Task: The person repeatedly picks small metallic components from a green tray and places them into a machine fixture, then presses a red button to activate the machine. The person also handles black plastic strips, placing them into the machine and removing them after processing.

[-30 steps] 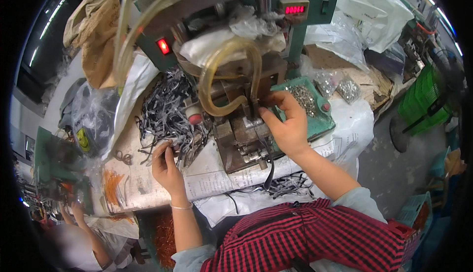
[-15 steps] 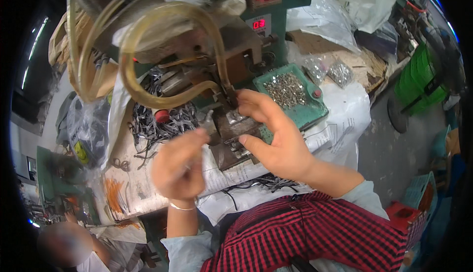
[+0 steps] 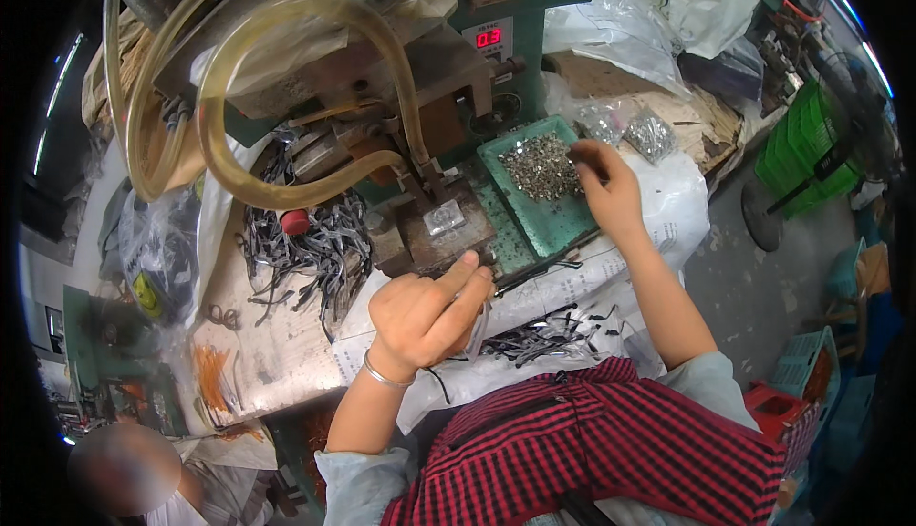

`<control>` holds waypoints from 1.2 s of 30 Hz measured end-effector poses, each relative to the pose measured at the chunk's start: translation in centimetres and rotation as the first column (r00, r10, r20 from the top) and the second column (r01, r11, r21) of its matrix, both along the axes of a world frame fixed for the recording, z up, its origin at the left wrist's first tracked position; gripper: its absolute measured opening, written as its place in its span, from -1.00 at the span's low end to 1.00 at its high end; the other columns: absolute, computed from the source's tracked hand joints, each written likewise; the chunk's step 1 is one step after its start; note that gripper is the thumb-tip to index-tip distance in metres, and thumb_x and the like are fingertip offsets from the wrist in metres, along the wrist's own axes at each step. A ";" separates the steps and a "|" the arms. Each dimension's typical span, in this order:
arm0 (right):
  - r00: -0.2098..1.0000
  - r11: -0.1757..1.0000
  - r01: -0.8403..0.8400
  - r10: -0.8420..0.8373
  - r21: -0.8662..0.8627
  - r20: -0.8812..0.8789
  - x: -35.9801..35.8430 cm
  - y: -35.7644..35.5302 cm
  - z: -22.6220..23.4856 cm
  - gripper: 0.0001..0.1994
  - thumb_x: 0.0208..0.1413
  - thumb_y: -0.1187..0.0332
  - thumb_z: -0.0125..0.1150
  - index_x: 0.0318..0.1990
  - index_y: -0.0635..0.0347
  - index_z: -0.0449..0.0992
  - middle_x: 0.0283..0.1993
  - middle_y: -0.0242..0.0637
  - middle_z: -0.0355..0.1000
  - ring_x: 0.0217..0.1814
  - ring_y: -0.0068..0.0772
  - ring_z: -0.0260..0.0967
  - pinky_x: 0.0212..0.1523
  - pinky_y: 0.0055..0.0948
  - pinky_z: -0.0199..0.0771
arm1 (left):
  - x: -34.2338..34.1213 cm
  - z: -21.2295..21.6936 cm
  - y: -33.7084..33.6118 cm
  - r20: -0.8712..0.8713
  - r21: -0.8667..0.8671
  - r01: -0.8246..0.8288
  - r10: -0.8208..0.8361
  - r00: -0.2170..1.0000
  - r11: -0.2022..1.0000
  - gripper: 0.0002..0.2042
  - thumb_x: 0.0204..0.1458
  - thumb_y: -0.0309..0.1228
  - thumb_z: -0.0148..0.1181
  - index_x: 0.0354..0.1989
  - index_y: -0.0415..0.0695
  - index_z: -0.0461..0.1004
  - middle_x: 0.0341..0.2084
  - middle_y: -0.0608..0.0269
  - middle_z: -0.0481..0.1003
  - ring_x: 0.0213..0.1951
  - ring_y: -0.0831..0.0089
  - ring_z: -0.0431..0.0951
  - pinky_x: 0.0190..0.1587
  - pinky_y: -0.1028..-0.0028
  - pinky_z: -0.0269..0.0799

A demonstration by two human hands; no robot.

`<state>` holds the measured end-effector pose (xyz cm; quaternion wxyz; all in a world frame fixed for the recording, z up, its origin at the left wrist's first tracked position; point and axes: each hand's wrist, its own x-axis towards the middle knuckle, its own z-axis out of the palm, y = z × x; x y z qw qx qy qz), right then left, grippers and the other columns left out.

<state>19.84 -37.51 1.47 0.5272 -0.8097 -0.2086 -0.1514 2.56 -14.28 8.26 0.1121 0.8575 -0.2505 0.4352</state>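
Observation:
My left hand point(image 3: 425, 314) is closed, with its index finger and thumb pressed together in front of the press. A narrow grey strip point(image 3: 480, 330) hangs from its fingers. My right hand point(image 3: 614, 194) reaches over the right side of a green tray point(image 3: 558, 230), its curled fingers at the small metal pieces point(image 3: 542, 168) and its thumb held apart. I make out nothing between these fingers. To the left of the tray stands the press's metal block point(image 3: 420, 240), a shiny plate point(image 3: 444, 219) on its top.
Dark strips lie in a heap point(image 3: 310, 259) left of the press, and more strips point(image 3: 553, 335) lie at the table's front edge. A yellowish hose point(image 3: 215, 97) loops over the press. Bags of metal pieces point(image 3: 651, 135) sit behind the tray. Another person point(image 3: 134, 474) sits at lower left.
My right hand has left the press block and moved right to the tray. My left hand has shifted right and forward to the block's front edge. The shiny plate now shows uncovered.

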 end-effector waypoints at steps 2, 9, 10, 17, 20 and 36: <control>0.988 0.999 -0.032 0.028 -0.025 -0.150 0.4 -0.8 -1.9 -0.84 0.17 0.53 0.23 -0.11 0.26 0.61 -0.12 -0.24 0.63 -0.08 -0.39 0.56 -0.01 -0.43 0.50 | 0.1 -0.3 0.0 0.013 -0.016 -0.009 0.009 1.000 1.000 -0.71 -0.16 -0.51 0.50 -0.18 -0.07 0.68 -0.24 0.16 0.70 -0.59 0.51 0.49 -0.58 0.53 0.30; 0.999 0.892 0.041 -0.023 -0.451 0.046 -2.0 -0.4 -2.2 -0.86 -0.02 0.46 0.39 -0.29 0.24 0.58 -0.24 -0.14 0.51 -0.09 -0.02 0.47 -0.06 -0.17 0.48 | 0.1 -1.4 0.2 0.027 -0.043 -0.012 0.013 1.000 0.999 -0.70 -0.08 -0.44 0.48 -0.12 -0.10 0.65 -0.14 0.17 0.69 -0.61 0.58 0.44 -0.58 0.56 0.26; 0.995 0.874 0.076 -0.035 -0.480 0.093 -2.0 0.3 -2.2 -0.86 -0.02 0.45 0.40 -0.31 0.25 0.58 -0.24 -0.12 0.51 -0.07 0.01 0.47 -0.06 -0.15 0.48 | -0.1 -1.6 -0.2 0.000 -0.103 0.003 -0.003 1.000 0.995 -0.68 -0.08 -0.44 0.48 -0.10 -0.10 0.65 -0.11 0.16 0.68 -0.60 0.58 0.44 -0.58 0.56 0.26; 0.992 0.887 0.118 -0.088 -0.447 0.086 -1.7 -0.3 -4.1 -0.90 0.07 0.48 0.34 -0.27 0.24 0.56 -0.19 -0.08 0.54 -0.16 0.05 0.50 -0.12 -0.13 0.49 | -10.0 -2.2 0.5 -0.122 -0.120 -0.332 0.318 0.940 0.936 -0.66 -0.11 -0.47 0.48 -0.09 -0.09 0.65 -0.13 0.13 0.68 -0.55 0.35 0.47 -0.45 0.41 0.39; 0.995 0.962 0.079 -0.091 -0.261 -0.035 -2.2 -0.7 -3.6 -0.88 0.15 0.52 0.26 -0.15 0.26 0.59 -0.14 -0.07 0.55 -0.14 0.01 0.52 -0.10 -0.24 0.50 | -11.9 0.0 7.7 0.167 -0.370 -0.605 0.691 0.703 0.705 -0.87 0.05 -0.66 0.31 -0.24 -0.27 0.55 -0.25 0.07 0.66 -0.36 0.17 0.66 -0.22 0.23 0.60; 0.978 0.970 0.200 -0.188 -0.139 0.095 -4.3 -3.5 -1.9 -0.88 0.13 0.55 0.27 -0.19 0.27 0.64 -0.23 -0.15 0.58 -0.19 -0.16 0.53 -0.10 -0.26 0.49 | -13.7 -13.4 24.6 -0.357 -0.099 -0.875 0.804 0.476 0.474 -0.89 0.06 -0.59 0.23 -0.23 -0.21 0.60 -0.29 0.04 0.54 -0.24 0.05 0.56 -0.17 0.26 0.48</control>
